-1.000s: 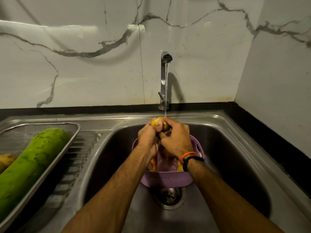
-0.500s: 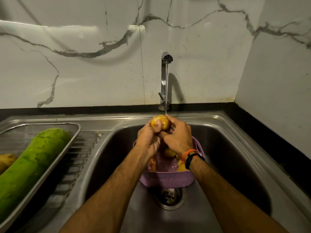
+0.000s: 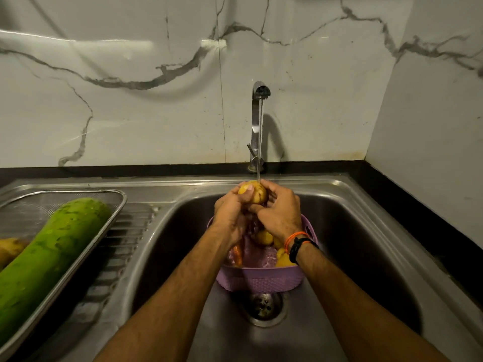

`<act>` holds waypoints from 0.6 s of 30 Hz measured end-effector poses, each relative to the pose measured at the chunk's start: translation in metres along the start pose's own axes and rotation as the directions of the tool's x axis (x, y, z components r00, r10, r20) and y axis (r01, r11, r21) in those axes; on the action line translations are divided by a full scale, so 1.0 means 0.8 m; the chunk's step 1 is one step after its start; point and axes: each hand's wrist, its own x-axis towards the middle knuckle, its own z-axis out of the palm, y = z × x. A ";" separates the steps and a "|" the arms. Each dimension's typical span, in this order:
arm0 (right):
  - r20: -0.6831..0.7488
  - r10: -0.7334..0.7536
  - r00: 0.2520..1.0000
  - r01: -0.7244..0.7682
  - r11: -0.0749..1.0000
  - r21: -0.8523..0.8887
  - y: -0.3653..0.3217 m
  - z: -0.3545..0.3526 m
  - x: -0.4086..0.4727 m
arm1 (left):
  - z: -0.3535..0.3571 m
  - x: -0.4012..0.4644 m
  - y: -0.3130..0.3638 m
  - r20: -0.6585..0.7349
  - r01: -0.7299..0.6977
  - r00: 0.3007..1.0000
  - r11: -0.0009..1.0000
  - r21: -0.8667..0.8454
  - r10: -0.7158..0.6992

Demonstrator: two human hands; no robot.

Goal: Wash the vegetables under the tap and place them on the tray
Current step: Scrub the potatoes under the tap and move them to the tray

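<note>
A yellow-brown potato (image 3: 257, 193) is under the thin stream of water from the steel tap (image 3: 257, 111). My left hand (image 3: 231, 212) and my right hand (image 3: 281, 212) both grip it, above a purple basket (image 3: 261, 280) standing in the sink. In the basket lie more potatoes (image 3: 264, 236) and an orange carrot (image 3: 237, 256), partly hidden by my wrists. On the left, a steel tray (image 3: 115, 218) holds a long green gourd (image 3: 52, 257) and a potato (image 3: 10, 249) at its left edge.
The steel sink basin (image 3: 352, 244) has a drain (image 3: 262, 307) just in front of the basket. A ribbed draining board (image 3: 122, 246) lies under the tray. Marble walls stand behind and to the right, with a black counter strip (image 3: 418, 218) along the right.
Both hands have turned the potato under the water and lifted slightly; more of the potato shows now. More of the basket's contents shows.
</note>
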 end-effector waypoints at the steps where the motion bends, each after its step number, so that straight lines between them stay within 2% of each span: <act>1: 0.020 0.003 1.000 -0.003 1.000 0.014 -0.002 -0.003 0.000 | -0.003 0.001 0.003 0.002 0.012 1.000 1.000 0.004 -0.012; 3: 0.057 -0.004 0.998 0.002 1.000 0.022 0.000 -0.007 0.003 | -0.007 0.003 0.005 -0.013 0.020 1.000 1.000 0.001 -0.020; 8: 0.033 -0.030 0.999 0.032 0.999 -0.034 -0.001 0.001 -0.002 | -0.002 0.003 0.003 -0.060 -0.026 0.998 0.999 0.020 0.027; 12: 0.030 -0.067 0.997 0.070 0.989 -0.128 -0.004 0.002 -0.003 | 0.000 -0.002 0.003 -0.003 -0.010 1.000 0.999 0.039 0.010; 18: 0.109 -0.070 0.992 0.084 0.988 -0.128 -0.005 -0.010 -0.004 | -0.006 0.001 0.004 0.050 0.008 0.999 0.998 0.064 -0.011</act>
